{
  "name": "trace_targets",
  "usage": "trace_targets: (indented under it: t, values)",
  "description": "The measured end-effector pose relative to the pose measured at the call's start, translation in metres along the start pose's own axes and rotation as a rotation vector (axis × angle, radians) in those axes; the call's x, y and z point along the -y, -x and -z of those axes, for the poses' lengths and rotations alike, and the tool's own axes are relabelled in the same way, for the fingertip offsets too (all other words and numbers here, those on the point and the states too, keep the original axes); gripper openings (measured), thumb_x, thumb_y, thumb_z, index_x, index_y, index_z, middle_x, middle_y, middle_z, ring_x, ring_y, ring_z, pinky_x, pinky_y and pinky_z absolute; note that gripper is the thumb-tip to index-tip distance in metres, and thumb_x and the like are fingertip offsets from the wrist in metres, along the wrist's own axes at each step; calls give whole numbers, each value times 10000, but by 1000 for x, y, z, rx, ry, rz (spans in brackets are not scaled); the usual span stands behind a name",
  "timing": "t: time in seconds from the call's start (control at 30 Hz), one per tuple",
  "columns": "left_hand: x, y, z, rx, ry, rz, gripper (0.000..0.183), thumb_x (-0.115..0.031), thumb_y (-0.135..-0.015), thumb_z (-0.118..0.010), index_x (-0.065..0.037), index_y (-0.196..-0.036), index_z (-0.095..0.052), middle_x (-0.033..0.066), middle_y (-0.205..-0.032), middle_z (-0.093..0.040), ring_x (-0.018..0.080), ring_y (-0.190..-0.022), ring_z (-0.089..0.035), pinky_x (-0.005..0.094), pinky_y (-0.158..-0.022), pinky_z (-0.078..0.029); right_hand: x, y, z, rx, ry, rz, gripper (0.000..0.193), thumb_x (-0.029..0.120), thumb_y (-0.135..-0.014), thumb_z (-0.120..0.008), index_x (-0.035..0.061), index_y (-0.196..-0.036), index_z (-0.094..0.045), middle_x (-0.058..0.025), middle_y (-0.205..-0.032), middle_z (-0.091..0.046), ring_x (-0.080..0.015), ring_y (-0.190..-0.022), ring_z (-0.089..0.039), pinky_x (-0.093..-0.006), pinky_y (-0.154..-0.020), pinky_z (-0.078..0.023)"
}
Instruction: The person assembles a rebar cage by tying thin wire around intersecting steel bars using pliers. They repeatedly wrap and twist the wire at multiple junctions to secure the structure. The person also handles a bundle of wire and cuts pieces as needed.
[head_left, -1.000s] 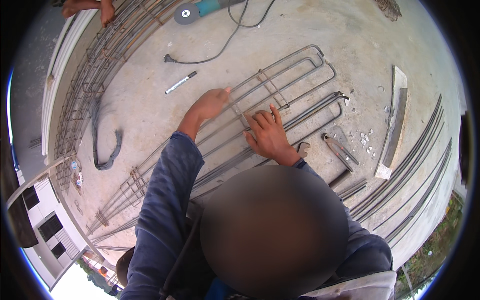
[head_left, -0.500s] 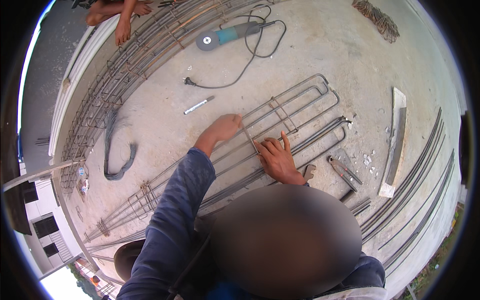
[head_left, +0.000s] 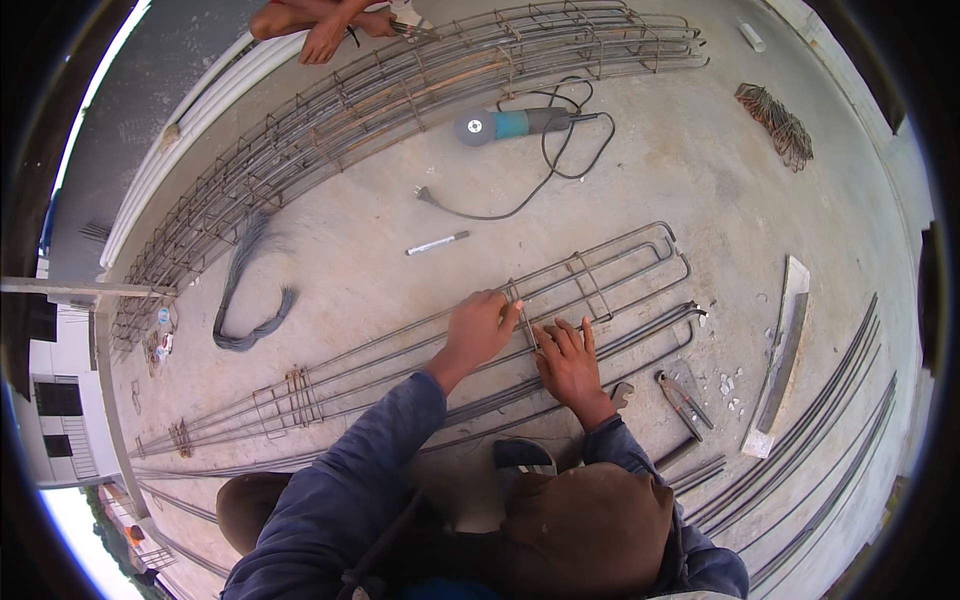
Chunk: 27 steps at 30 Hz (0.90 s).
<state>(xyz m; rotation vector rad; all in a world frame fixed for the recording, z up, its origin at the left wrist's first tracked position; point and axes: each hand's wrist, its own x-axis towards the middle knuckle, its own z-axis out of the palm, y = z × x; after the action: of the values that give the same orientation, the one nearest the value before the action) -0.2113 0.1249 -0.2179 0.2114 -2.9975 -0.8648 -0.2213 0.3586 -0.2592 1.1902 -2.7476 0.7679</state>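
Note:
A long cage of steel bars (head_left: 640,285) with hooked ends lies on the concrete before me. My left hand (head_left: 482,328) is closed on the upper corner of a thin rebar stirrup (head_left: 525,322) that crosses these bars. At the stirrup's lower end is my right hand (head_left: 572,368), its fingertips gripping there, some fingers raised and apart. A second stirrup (head_left: 592,285) crosses the bars to the right of my hands. Farther left, several stirrups (head_left: 300,395) stand bunched around the bars. Pincers (head_left: 685,400) with red-marked handles lie right of my right hand.
An angle grinder (head_left: 510,125) with its cord lies beyond a marker (head_left: 437,243). Tie wire (head_left: 235,300) lies left, a finished cage (head_left: 400,100) behind it. A co-worker's hand (head_left: 325,40) is at far left. Loose rods (head_left: 800,450) and a white-grey strip (head_left: 780,355) lie right.
The view has shifted, so the floor things sit lower in it. Both my hands stay at the stirrup. The co-worker's other hand now shows with a tool at the far cage.

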Motion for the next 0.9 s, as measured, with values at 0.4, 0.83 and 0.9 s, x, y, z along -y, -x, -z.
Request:
trace_targets:
  t: [0.4,0.83,0.9]
  values:
    - [4,39,-56,473,312,203,594,-569,-1119,-535,0,-1164,-702,155,-855,-717,246,-771,-697,401,-740,-542,-45,91,93,-27,-68,-279,284,36,-876,-755,92,-1153,-729,-99,-1157,-697,-343,-1061,-661,-477,-971,-528]
    - [8,31,-41,694,430,360,656,-639,-1118,-509,-16,-1070,-708,33,-792,-591,158,-712,-600,345,-699,-500,30,115,49,268,-194,-26,237,142,-854,-739,114,-1089,-735,-66,-1084,-662,-266,-1034,-628,-407,-913,-487]
    - [8,29,-38,695,411,320,651,-629,-1125,-501,-14,-1078,-708,22,-797,-572,150,-739,-592,336,-724,-501,47,108,31,403,-147,27,232,168,-878,-700,121,-1101,-745,-72,-1088,-663,-260,-1059,-629,-404,-931,-478]
